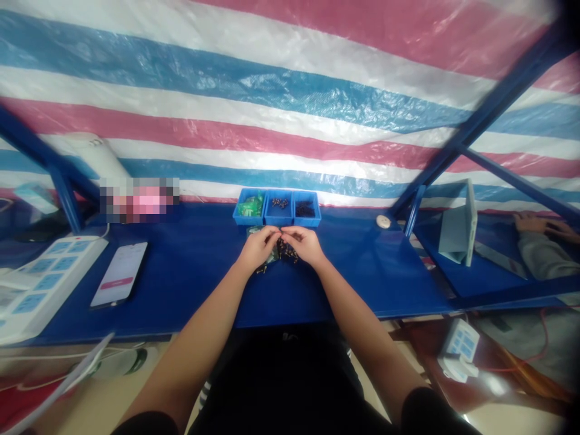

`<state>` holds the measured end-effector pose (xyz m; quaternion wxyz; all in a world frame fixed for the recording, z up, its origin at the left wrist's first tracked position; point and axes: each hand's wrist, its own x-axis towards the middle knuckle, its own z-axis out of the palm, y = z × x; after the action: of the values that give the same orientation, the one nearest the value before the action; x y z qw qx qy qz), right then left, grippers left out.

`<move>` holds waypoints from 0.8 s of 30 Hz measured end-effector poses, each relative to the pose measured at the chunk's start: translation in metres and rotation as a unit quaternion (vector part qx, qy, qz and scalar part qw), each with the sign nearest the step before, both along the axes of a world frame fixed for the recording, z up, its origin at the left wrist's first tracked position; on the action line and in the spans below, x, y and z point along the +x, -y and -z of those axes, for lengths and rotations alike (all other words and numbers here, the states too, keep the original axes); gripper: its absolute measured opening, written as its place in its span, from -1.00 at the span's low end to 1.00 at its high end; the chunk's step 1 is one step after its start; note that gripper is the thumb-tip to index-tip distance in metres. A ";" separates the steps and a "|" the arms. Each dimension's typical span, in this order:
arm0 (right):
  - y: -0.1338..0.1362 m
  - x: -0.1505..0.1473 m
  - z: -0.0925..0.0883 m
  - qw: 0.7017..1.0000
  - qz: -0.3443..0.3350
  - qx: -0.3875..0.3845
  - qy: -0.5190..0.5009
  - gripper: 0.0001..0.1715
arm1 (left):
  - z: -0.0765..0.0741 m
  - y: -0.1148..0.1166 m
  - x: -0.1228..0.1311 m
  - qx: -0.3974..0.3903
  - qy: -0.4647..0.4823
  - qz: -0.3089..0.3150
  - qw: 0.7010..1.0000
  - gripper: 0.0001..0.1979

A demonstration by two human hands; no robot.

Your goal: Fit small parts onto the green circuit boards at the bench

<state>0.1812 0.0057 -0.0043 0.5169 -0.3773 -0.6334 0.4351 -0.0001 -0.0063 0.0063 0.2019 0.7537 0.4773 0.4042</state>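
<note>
My left hand (259, 246) and my right hand (302, 244) meet over the blue table (190, 272), fingertips pinched together above a small pile of dark little parts (286, 251). Whatever the fingers pinch is too small to name. One loose small part (260, 271) lies just left of the pile. Behind my hands stand three joined blue bins (277, 208): the left one holds green pieces, the middle a few dark parts, the right many dark parts.
A phone (119, 274) lies on the table at the left, next to a white power strip (43, 284). A small round object (383, 222) sits right of the bins. Another person's hand and sleeve (539, 241) rest at a neighbouring bench with a tablet (458, 225).
</note>
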 end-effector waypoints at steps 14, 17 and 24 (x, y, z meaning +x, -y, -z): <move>0.000 0.001 -0.003 1.000 0.002 0.003 0.016 -0.61 | -0.004 0.003 0.001 -0.003 -0.005 -0.001 1.000 -0.73; 0.001 0.001 -0.002 1.000 0.003 -0.002 0.013 -0.59 | -0.003 0.001 0.000 0.001 -0.015 0.001 1.000 -0.74; 0.001 -0.001 -0.001 0.999 0.014 0.009 0.028 -0.62 | -0.004 0.002 0.000 -0.008 -0.022 -0.008 1.000 -0.71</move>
<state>0.1807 0.0046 -0.0035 0.5080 -0.3937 -0.6463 0.4113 0.0000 -0.0079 0.0099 0.1940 0.7569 0.4910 0.3852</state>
